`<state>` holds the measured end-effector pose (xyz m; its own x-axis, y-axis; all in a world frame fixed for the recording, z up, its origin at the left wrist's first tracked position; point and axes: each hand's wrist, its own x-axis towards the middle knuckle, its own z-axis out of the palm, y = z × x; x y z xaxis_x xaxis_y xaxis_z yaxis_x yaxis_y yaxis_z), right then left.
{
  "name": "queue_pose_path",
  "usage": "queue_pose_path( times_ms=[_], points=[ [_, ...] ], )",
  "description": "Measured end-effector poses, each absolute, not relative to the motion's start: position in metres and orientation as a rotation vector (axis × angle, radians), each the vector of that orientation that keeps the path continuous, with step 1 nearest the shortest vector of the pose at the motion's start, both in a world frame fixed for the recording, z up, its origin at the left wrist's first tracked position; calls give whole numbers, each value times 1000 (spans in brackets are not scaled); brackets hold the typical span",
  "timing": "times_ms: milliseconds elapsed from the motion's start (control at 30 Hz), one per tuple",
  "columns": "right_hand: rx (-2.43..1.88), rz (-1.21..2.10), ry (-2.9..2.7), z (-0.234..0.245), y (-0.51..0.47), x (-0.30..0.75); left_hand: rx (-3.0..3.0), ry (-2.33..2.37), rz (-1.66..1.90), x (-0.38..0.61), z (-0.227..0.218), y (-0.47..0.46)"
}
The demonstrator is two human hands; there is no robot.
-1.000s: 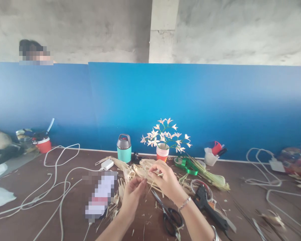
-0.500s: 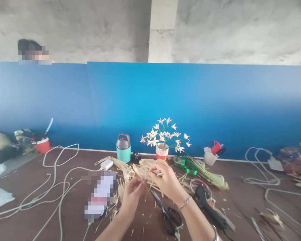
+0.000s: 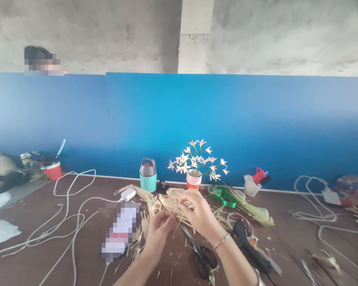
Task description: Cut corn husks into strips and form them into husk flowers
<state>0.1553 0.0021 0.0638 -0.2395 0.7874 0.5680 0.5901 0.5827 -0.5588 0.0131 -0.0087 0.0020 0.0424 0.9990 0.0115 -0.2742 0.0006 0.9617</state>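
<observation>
My left hand is closed, thumb and forefinger pinched on a thin pale strip that looks like corn husk. From the upper right my right hand meets it, its fingertips pinching the same small piece. Dried corn husks lie spread under and behind both hands. Below the right hand rest black-handled scissors, blades pointing up-left. Beyond the hands, a stack of paper cups holds a spray of pale star-shaped flowers on green stems.
A black glue gun lies right of my right forearm. Green ribbon and a bundle of stalks are behind it. Left are a phone, white cables and a teal flask. A blue partition borders the table; a person's head shows beyond.
The whole view has shifted slightly to the right. Both hands keep their pinch close together, with only small finger movements.
</observation>
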Motion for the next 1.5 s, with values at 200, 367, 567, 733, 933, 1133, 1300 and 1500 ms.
queue_pose_path(
  times_ms=[200, 367, 567, 733, 933, 1133, 1300, 1500],
  points=[
    [-1114, 244, -1956, 66, 0, 155, 1030, 940, 1299, 14, -1, -8],
    [-1106, 198, -1960, 65, 1, 155, 1008, 927, 1282, 14, -2, -8],
    [-1123, 160, -1983, 63, 1, 155, 1005, 935, 1274, 13, -3, -9],
    [-1112, 149, -1981, 64, 1, 154, 1001, 936, 1255, 14, -3, -9],
    [-1102, 218, -1949, 64, 0, 153, 1000, 938, 1273, 14, -2, -9],
    [-1110, 238, -1938, 63, 1, 152, 992, 929, 1276, 14, 0, -10],
    [-1115, 193, -1947, 63, 1, 152, 984, 928, 1270, 14, 0, -10],
    [-1111, 151, -1964, 64, 0, 152, 977, 917, 1271, 14, 0, -10]
  ],
)
